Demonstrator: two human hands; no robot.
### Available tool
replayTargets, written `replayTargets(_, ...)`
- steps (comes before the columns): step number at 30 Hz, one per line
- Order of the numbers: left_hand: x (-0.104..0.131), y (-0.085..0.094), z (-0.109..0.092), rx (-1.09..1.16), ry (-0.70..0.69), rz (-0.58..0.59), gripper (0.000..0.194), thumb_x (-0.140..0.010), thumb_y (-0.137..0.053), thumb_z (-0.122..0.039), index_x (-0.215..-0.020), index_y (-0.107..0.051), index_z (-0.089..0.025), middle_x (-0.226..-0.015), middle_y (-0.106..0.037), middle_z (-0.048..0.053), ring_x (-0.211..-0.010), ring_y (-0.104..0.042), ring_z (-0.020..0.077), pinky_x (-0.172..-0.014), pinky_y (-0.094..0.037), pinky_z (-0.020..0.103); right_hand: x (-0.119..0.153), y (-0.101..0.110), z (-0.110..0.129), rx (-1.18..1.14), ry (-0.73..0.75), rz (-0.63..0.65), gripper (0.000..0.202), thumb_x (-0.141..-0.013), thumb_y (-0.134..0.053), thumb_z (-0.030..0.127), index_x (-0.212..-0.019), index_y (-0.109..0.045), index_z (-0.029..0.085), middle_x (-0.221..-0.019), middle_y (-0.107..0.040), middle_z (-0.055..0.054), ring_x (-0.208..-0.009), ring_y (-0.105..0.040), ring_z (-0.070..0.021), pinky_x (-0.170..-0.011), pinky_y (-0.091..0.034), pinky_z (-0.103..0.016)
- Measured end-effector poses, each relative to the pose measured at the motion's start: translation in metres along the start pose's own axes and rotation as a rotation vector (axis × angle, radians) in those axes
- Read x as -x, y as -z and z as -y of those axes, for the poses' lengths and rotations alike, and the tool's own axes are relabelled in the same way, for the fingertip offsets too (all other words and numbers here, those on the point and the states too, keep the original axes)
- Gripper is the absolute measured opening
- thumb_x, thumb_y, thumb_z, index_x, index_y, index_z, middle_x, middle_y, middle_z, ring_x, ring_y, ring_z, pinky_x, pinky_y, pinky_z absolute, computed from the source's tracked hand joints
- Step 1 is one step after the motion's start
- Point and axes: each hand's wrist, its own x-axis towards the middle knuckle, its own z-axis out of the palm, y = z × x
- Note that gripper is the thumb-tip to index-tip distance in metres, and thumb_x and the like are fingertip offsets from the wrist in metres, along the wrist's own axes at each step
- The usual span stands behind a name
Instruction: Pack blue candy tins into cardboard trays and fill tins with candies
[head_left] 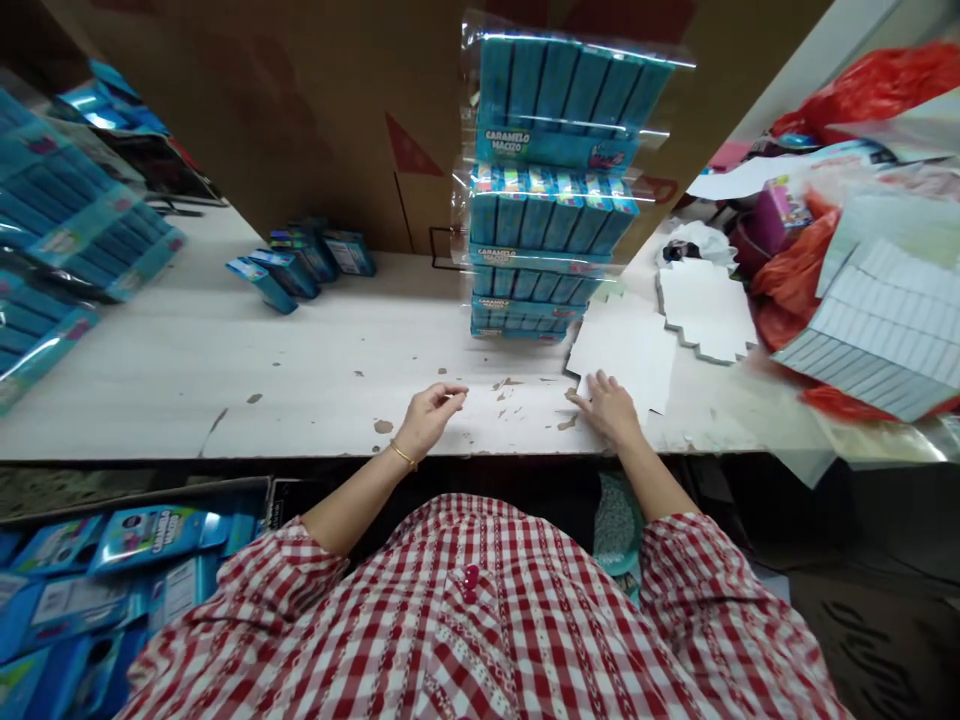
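Observation:
My left hand (429, 415) hovers over the front part of the white table (322, 370), thumb and fingers drawn together in a loose pinch with nothing visible in them. My right hand (611, 408) lies with fingers outstretched on the near left edge of a stack of white die-cut cards (630, 345). A second stack of white cards (709, 305) with stepped edges is to its right. Beyond my hands stands a tall pile of blue candy display boxes (555, 215), marked "Caramelo Macizo", in clear plastic film.
A large brown carton (315, 120) stands at the back. Several small blue boxes (281, 270) stand at its foot. More wrapped blue displays (82, 220) are at left. Below the table edge, a box holds blue packs (150, 540). Red plastic bags (795, 270) and a white-grey bundle (885, 320) crowd the right.

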Motion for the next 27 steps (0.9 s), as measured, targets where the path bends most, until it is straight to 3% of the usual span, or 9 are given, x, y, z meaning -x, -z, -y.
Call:
replayTargets(5,0.042,0.012,0.013,-0.294,-0.216,0.105,0.024,-0.082,-0.056,-0.036,-0.089,-0.066,-0.016,-0.086,-0.064,0.006,-0.071,-0.058,0.0130,-0.069,-0.049,0.027,0.087,-0.026,0.069,0.016,0.112,-0.112,0.079,-0.080,-0.054,0.056,-0.138,-0.038,0.006,-0.146,-0.030,-0.023,-0.134,-0.026,-0.0393,-0.102,-0.032,-0.048)
replayTargets(9,0.062,0.007,0.035,-0.521,-0.464,0.327,0.028,-0.081,-0.059,-0.034,-0.105,-0.062,-0.018,-0.100,-0.065,0.008,-0.090,-0.061,0.0190,-0.085,-0.050,0.036,0.144,-0.038,0.096,-0.005,0.373,-0.392,0.045,-0.088,-0.045,0.020,-0.133,-0.047,0.014,-0.135,-0.050,-0.014,-0.123,-0.047,-0.0286,-0.090,-0.043,-0.038)
replayTargets(11,0.066,0.002,0.044,-0.576,-0.584,0.393,0.039,-0.080,-0.062,-0.034,-0.115,-0.057,-0.019,-0.110,-0.063,0.010,-0.103,-0.058,0.0222,-0.092,-0.048,0.040,0.159,-0.030,0.097,-0.032,0.438,-0.542,0.045,-0.087,-0.037,0.007,-0.130,-0.050,0.013,-0.123,-0.061,-0.012,-0.113,-0.056,-0.0227,-0.087,-0.046,-0.034)
replayTargets(13,0.069,0.002,0.047,-0.568,-0.662,0.284,0.042,-0.082,-0.060,-0.033,-0.120,-0.052,-0.019,-0.115,-0.060,0.011,-0.109,-0.055,0.0225,-0.095,-0.046,0.041,0.170,-0.013,0.099,-0.072,0.483,-0.621,0.046,-0.087,-0.035,0.004,-0.130,-0.049,0.010,-0.119,-0.063,-0.013,-0.113,-0.056,-0.0210,-0.089,-0.046,-0.033)
replayTargets(15,0.074,0.011,0.045,-0.504,-0.686,0.009,0.036,-0.087,-0.051,-0.031,-0.121,-0.050,-0.018,-0.115,-0.058,0.011,-0.109,-0.054,0.0213,-0.095,-0.046,0.040,0.179,0.009,0.108,-0.116,0.610,-0.651,0.042,-0.088,-0.038,0.006,-0.128,-0.051,0.009,-0.120,-0.062,-0.013,-0.119,-0.053,-0.0214,-0.092,-0.046,-0.034)
replayTargets(18,0.085,0.043,0.042,-0.381,-0.656,-0.402,0.033,-0.092,-0.038,-0.031,-0.120,-0.049,-0.018,-0.112,-0.056,0.010,-0.105,-0.054,0.0196,-0.094,-0.045,0.039,0.178,0.035,0.143,-0.207,0.931,-0.671,0.034,-0.090,-0.042,0.012,-0.120,-0.057,0.008,-0.118,-0.063,-0.012,-0.121,-0.050,-0.0221,-0.094,-0.048,-0.034)
replayTargets(22,0.101,0.095,0.055,-0.517,-0.667,-0.645,0.036,-0.092,-0.034,-0.034,-0.118,-0.050,-0.016,-0.112,-0.056,0.011,-0.108,-0.052,0.0216,-0.096,-0.042,0.040,0.139,0.038,0.209,-0.272,1.156,-0.717,0.033,-0.089,-0.045,0.016,-0.118,-0.058,0.008,-0.122,-0.061,-0.012,-0.120,-0.051,-0.0237,-0.093,-0.049,-0.034)
replayTargets(24,0.106,0.115,0.070,-0.702,-0.664,-0.621,0.035,-0.089,-0.038,-0.031,-0.117,-0.052,-0.016,-0.112,-0.058,0.011,-0.109,-0.053,0.0222,-0.097,-0.041,0.041,0.113,0.025,0.241,-0.248,1.175,-0.628,0.035,-0.090,-0.043,0.015,-0.122,-0.056,0.009,-0.126,-0.058,-0.012,-0.118,-0.052,-0.0253,-0.091,-0.049,-0.036)
replayTargets(27,0.106,0.131,0.093,-0.962,-0.614,-0.371,0.042,-0.082,-0.046,-0.022,-0.123,-0.051,-0.015,-0.122,-0.058,0.013,-0.116,-0.051,0.0239,-0.099,-0.038,0.043,0.086,-0.002,0.275,-0.180,1.094,-0.344,0.038,-0.089,-0.039,0.012,-0.123,-0.056,0.010,-0.128,-0.056,-0.012,-0.115,-0.054,-0.0266,-0.086,-0.051,-0.038)
